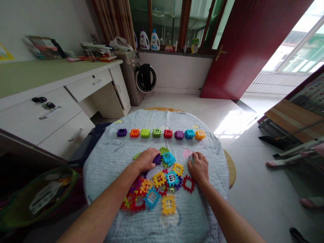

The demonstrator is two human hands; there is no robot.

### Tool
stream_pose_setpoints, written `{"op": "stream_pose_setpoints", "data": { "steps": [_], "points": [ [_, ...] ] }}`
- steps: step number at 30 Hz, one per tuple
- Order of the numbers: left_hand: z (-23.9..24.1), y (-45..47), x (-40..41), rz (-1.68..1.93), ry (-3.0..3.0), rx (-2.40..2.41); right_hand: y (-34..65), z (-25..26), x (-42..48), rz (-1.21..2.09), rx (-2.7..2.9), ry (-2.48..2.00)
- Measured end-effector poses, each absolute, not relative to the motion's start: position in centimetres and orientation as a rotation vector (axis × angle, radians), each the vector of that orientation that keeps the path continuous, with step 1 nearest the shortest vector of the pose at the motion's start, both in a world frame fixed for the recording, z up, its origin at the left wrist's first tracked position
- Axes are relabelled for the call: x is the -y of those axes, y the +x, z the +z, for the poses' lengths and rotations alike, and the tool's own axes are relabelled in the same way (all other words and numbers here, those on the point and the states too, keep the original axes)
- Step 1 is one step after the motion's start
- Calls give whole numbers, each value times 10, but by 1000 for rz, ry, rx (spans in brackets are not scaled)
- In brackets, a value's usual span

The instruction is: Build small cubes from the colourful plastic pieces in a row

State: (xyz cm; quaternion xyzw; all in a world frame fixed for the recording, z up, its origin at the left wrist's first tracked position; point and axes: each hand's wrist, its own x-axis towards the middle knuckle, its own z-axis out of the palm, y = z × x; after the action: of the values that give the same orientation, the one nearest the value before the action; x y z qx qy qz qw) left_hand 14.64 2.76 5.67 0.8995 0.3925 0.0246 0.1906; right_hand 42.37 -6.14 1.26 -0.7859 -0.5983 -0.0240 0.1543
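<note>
Basically, left hand [145, 160] had fingers closed on a purple plastic waffle tile [157, 159] at the near pile of loose multicoloured plastic tiles [168, 204], right hand [198, 167] lay flat and empty on the quilt-covered round worktop [113, 152], likely steadying, with the row of assembled plastic cubes [167, 134] parked clear behind.

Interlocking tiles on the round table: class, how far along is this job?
Done: eight built blocks stand in a row across the far side of the cloth. In hand: the left hand covers a purple tile; the right hand rests flat on the cloth beside a red tile. Left: a pile of loose tiles, unjoined.
</note>
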Motion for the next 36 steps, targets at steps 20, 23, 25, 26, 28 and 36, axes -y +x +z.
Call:
{"op": "stream_pose_setpoints", "data": {
  "steps": [20,23,25,26,28,36],
  "points": [
    [79,162,-35,-365,2623,-1128,424,12,61,-74,1711,-2258],
    [80,160,-34,-334,2592,-1117,424,13,61,-69,1712,-2262],
    [81,157,-31,-234,2557,-1123,424,14,61,-65,1713,-2263],
    [82,156,-28,-167,2542,-1124,423,14,61,-63,1715,-2261],
    [81,153,-23,-38,2520,-1119,423,14,61,-65,1722,-2254],
    [62,152,-6,-18,2485,-1265,424,13,62,-72,1723,-2245]
  ]
}}
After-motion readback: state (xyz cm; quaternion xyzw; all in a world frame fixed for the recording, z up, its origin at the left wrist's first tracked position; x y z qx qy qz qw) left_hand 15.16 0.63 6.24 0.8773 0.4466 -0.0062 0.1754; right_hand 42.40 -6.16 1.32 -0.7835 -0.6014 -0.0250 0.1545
